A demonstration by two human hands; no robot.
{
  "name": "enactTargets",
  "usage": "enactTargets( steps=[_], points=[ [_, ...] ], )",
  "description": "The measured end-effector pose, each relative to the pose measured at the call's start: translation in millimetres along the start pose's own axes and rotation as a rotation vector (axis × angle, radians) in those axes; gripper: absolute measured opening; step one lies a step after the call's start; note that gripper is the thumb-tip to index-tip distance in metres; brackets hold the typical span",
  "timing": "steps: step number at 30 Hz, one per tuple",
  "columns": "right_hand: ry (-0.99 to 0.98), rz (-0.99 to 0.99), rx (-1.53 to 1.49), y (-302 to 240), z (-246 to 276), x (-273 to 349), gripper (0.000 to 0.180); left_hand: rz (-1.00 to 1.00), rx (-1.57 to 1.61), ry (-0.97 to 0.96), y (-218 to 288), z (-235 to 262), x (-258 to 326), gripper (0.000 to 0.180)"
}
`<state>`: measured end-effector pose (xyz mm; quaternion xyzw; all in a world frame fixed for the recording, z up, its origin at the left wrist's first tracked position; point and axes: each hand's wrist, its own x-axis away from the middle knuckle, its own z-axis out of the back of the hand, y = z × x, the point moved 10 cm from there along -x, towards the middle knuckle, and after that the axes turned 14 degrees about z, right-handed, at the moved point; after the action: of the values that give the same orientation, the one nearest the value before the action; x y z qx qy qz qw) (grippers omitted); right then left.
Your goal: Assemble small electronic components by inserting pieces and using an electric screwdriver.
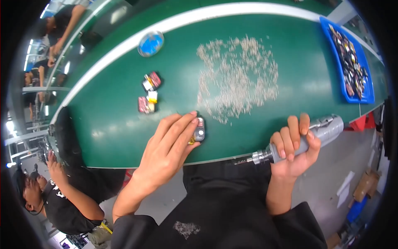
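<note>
Presently we find the device (pixel 200 132), lengthwise away from us, pinched by the left hand (pixel 166 145), left of the driver (pixel 329 129) the right hand's (pixel 294 147) fingers encircle.

Green bench (pixel 103 128): white strip (pixel 244 6) along far edge. Round dish (pixel 151 43), blue contents, just inside far edge, left half. Red object (pixel 362 123) below near edge, toward right corner. Past that, on grey floor (pixel 323 189): white sheet (pixel 345 184), cardboard box (pixel 367 184), blue item (pixel 356 209) by the box. Co-worker (pixel 70 207) in black off near-left corner; more people (pixel 62 25) beyond left end, blurry.
</note>
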<state>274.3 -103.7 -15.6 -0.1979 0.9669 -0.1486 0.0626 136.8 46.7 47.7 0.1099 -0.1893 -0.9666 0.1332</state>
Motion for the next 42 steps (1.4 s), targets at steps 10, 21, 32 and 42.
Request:
enactTargets(
  steps=[10, 21, 32, 42],
  points=[
    [-0.087, -0.185, 0.081, 50, -18, 48, 0.012, 0.019, 0.088, 0.077, 7, -4, 8, 0.032],
    [0.067, -0.271, 0.212, 85, -12, 88, 0.011, -0.165, -0.110, 0.278, 39, -13, 23, 0.034],
    [-0.015, -0.310, 0.419, 84, -22, 85, 0.017, -0.130, -0.150, 0.242, 43, -15, 32, 0.038],
    [-0.405, -0.132, 0.413, 33, -88, -1, 0.019, -0.085, -0.052, 0.101, 37, -21, 32, 0.039]
  ],
)
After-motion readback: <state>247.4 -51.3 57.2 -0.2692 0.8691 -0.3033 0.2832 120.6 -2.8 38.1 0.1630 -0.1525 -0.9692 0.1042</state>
